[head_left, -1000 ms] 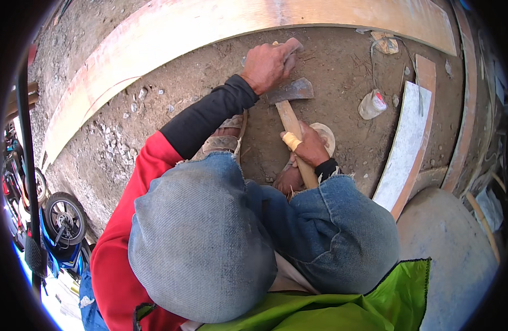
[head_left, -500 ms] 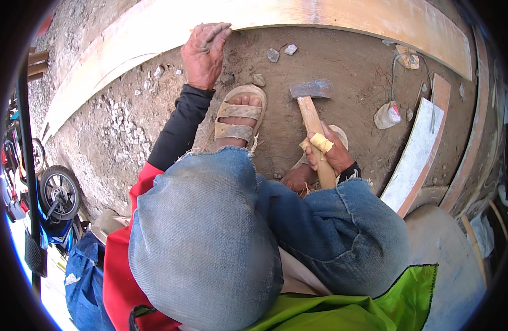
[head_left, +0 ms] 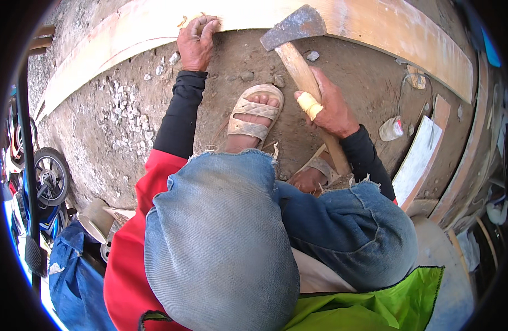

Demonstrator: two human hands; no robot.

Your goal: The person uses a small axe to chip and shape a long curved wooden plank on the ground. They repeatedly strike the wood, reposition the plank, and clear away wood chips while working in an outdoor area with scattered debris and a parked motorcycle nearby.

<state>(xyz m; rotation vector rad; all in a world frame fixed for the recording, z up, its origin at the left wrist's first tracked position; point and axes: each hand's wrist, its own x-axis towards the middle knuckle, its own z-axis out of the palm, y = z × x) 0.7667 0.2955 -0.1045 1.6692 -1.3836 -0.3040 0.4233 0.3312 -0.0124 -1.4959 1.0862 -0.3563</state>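
My right hand [head_left: 334, 107], a strip of yellow tape around one finger, grips the wooden handle of an axe [head_left: 298, 63]. Its worn, dark metal head [head_left: 295, 26] is raised and overlaps the near edge of a long pale plank [head_left: 381, 25]. My left hand [head_left: 196, 47] is at that same edge, farther left, with its fingers curled together. A small yellowish bit shows by the fingertips; what they pinch, if anything, is too small to name.
My sandalled feet [head_left: 255, 113] stand on dirt with scattered stones [head_left: 121, 113]. To the right lie a crumpled cup-like container [head_left: 391, 128], a white-faced board [head_left: 416, 157] and another long board [head_left: 468, 143]. A motorcycle wheel [head_left: 50, 176] shows at the far left.
My right hand has lifted the axe up and away from my foot, bringing its head over the plank's edge. My left hand has shifted slightly left and its fingers have curled in.
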